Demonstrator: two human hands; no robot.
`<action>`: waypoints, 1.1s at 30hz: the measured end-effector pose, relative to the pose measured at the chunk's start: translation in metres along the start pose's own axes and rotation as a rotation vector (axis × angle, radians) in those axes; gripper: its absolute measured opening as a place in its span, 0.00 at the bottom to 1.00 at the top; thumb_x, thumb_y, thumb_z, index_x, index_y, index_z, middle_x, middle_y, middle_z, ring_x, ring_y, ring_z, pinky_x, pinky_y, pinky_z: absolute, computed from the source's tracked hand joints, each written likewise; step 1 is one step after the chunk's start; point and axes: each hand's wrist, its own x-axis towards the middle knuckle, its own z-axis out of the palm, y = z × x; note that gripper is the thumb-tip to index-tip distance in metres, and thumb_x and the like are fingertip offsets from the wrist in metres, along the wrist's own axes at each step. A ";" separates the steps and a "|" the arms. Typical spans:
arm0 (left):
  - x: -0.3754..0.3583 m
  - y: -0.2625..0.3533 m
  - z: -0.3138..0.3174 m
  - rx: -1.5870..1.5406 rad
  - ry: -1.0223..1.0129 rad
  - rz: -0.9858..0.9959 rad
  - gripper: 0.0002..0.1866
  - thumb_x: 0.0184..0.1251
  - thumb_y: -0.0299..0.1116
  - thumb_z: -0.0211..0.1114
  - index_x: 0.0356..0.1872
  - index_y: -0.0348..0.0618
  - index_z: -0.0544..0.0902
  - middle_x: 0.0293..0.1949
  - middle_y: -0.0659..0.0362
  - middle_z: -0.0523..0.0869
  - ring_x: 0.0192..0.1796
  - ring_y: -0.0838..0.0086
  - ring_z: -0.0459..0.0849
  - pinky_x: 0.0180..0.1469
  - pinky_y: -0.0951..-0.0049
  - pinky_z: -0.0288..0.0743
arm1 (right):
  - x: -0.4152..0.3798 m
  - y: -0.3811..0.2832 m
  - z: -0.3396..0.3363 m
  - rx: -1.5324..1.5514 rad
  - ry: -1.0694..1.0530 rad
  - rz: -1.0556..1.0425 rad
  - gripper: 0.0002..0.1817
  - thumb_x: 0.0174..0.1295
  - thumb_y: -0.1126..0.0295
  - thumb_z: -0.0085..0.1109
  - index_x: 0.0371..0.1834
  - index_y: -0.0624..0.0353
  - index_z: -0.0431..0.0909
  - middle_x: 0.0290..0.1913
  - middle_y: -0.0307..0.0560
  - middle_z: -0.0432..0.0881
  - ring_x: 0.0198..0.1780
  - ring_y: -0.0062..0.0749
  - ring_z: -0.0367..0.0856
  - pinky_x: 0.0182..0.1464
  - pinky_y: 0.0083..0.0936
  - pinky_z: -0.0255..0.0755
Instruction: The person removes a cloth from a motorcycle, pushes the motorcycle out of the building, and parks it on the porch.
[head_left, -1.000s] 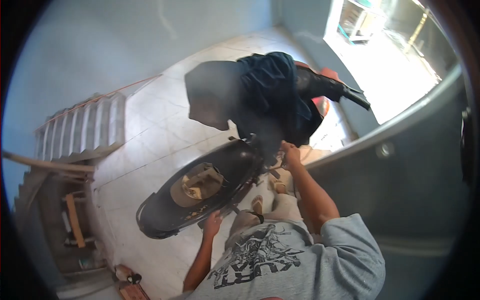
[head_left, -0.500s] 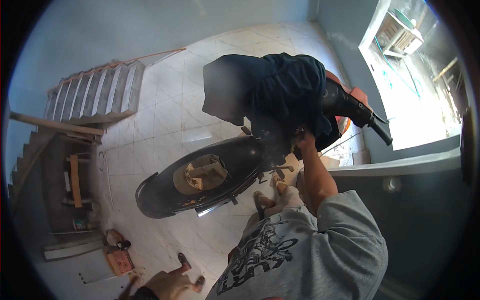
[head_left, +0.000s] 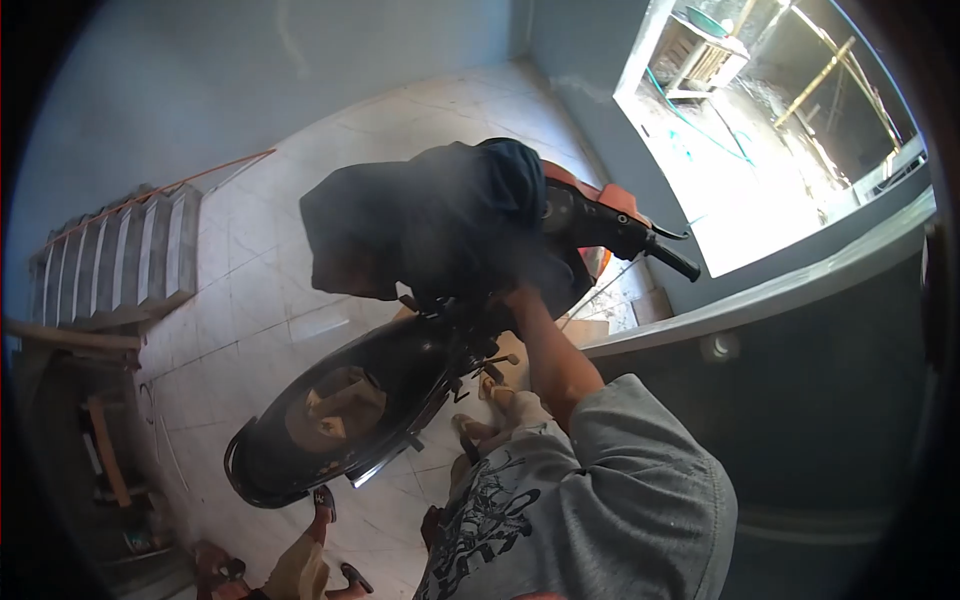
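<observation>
My right hand (head_left: 513, 298) reaches to the middle of a black motorcycle (head_left: 395, 350), just below the dark cloth. Its fingers look curled closed in the shadow, but haze hides what they grip. The dark blue cloth (head_left: 420, 210), which looks like a jacket, drapes over the motorcycle's front and covers one handlebar. The other handlebar grip (head_left: 676, 260) sticks out to the right. On the black seat lies a brown cap (head_left: 350, 400). My left hand does not show beside my grey shirt.
Concrete stairs (head_left: 120, 255) rise at the left. Another person's legs (head_left: 300, 560) in sandals stand at the bottom left. A bright doorway (head_left: 740, 200) opens at the upper right, with a slatted wooden stand (head_left: 705, 60) outside. White tiles (head_left: 260, 240) cover the floor.
The view has shifted, so the motorcycle and cloth appear farther left. My right hand stays at the motorcycle's middle. The other person's legs have moved closer to the motorcycle's rear.
</observation>
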 end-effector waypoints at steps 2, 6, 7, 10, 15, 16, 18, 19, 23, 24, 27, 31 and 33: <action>0.005 0.002 0.041 0.049 -0.099 -0.033 0.16 0.75 0.40 0.60 0.56 0.42 0.80 0.49 0.52 0.85 0.53 0.61 0.85 0.57 0.61 0.78 | -0.002 -0.002 0.001 0.033 -0.002 0.003 0.33 0.50 0.57 0.73 0.62 0.52 0.79 0.60 0.51 0.82 0.61 0.44 0.82 0.61 0.40 0.79; 0.015 0.032 0.049 0.056 -0.120 0.028 0.16 0.75 0.40 0.60 0.56 0.43 0.80 0.49 0.52 0.85 0.52 0.61 0.85 0.58 0.60 0.78 | -0.004 -0.008 0.004 0.096 0.000 0.018 0.32 0.50 0.57 0.73 0.61 0.52 0.79 0.60 0.52 0.83 0.61 0.44 0.82 0.61 0.40 0.78; 0.019 0.048 0.037 0.051 -0.097 0.068 0.16 0.75 0.40 0.60 0.56 0.43 0.80 0.49 0.52 0.85 0.52 0.61 0.85 0.58 0.60 0.78 | -0.006 -0.008 0.004 0.110 0.001 0.025 0.32 0.50 0.57 0.73 0.61 0.52 0.80 0.60 0.52 0.83 0.60 0.44 0.82 0.61 0.40 0.78; 0.032 0.121 -0.029 0.005 0.013 0.239 0.16 0.75 0.39 0.60 0.56 0.43 0.79 0.49 0.52 0.84 0.52 0.60 0.85 0.58 0.60 0.78 | -0.005 -0.012 0.006 0.146 0.012 0.036 0.32 0.50 0.58 0.73 0.60 0.52 0.80 0.59 0.52 0.83 0.60 0.45 0.82 0.61 0.40 0.78; 0.043 0.281 -0.180 -0.132 0.015 0.489 0.15 0.75 0.39 0.60 0.56 0.43 0.79 0.49 0.52 0.84 0.52 0.60 0.85 0.59 0.59 0.78 | -0.007 -0.006 0.001 0.184 0.040 0.039 0.30 0.50 0.58 0.73 0.59 0.52 0.80 0.59 0.52 0.83 0.60 0.45 0.82 0.61 0.39 0.78; 0.045 0.302 -0.208 -0.175 -0.052 0.501 0.15 0.75 0.39 0.60 0.56 0.43 0.79 0.49 0.52 0.84 0.52 0.60 0.85 0.59 0.59 0.78 | -0.008 -0.005 -0.001 0.189 0.047 0.042 0.30 0.50 0.58 0.73 0.59 0.51 0.81 0.59 0.52 0.83 0.60 0.45 0.82 0.61 0.39 0.78; 0.053 0.332 -0.253 -0.261 -0.220 0.472 0.15 0.75 0.38 0.59 0.56 0.43 0.79 0.49 0.52 0.84 0.52 0.59 0.85 0.59 0.59 0.78 | -0.008 -0.003 0.000 0.201 0.054 0.045 0.30 0.50 0.58 0.73 0.59 0.51 0.81 0.58 0.52 0.83 0.60 0.45 0.82 0.61 0.39 0.78; 0.058 0.342 -0.272 -0.298 -0.313 0.444 0.15 0.75 0.38 0.59 0.56 0.43 0.78 0.49 0.52 0.84 0.52 0.59 0.85 0.59 0.59 0.78 | -0.008 -0.004 0.000 0.209 0.059 0.045 0.30 0.50 0.58 0.73 0.59 0.51 0.81 0.58 0.52 0.83 0.60 0.45 0.82 0.61 0.39 0.78; 0.088 0.361 -0.305 -0.385 -0.608 0.278 0.15 0.75 0.38 0.59 0.56 0.44 0.78 0.49 0.52 0.84 0.51 0.59 0.85 0.59 0.58 0.78 | -0.008 -0.003 0.001 0.217 0.072 0.052 0.29 0.51 0.59 0.73 0.58 0.51 0.81 0.58 0.52 0.83 0.60 0.46 0.82 0.61 0.39 0.77; 0.098 0.364 -0.307 -0.392 -0.668 0.244 0.15 0.75 0.38 0.59 0.56 0.44 0.78 0.49 0.52 0.83 0.51 0.59 0.85 0.60 0.58 0.78 | -0.007 -0.003 0.002 0.217 0.073 0.057 0.28 0.51 0.59 0.73 0.58 0.51 0.81 0.57 0.52 0.83 0.60 0.46 0.82 0.61 0.39 0.77; 0.121 0.375 -0.311 -0.406 -0.810 0.166 0.15 0.75 0.37 0.59 0.56 0.44 0.78 0.49 0.52 0.83 0.51 0.58 0.85 0.60 0.58 0.78 | -0.004 -0.003 0.001 0.222 0.084 0.061 0.28 0.51 0.59 0.74 0.57 0.51 0.82 0.57 0.53 0.84 0.59 0.46 0.82 0.61 0.39 0.77; 0.143 0.393 -0.299 -0.394 -0.755 0.214 0.15 0.75 0.37 0.59 0.57 0.44 0.77 0.49 0.52 0.83 0.51 0.59 0.85 0.60 0.58 0.78 | -0.003 -0.004 0.002 0.230 0.091 0.063 0.27 0.51 0.60 0.74 0.56 0.51 0.82 0.56 0.53 0.84 0.59 0.46 0.82 0.61 0.39 0.77; 0.150 0.405 -0.284 -0.378 -0.660 0.283 0.15 0.75 0.37 0.59 0.57 0.44 0.77 0.50 0.52 0.83 0.51 0.59 0.85 0.60 0.58 0.78 | -0.004 -0.002 0.003 0.235 0.098 0.069 0.26 0.51 0.60 0.74 0.56 0.51 0.82 0.56 0.53 0.84 0.59 0.46 0.82 0.61 0.39 0.77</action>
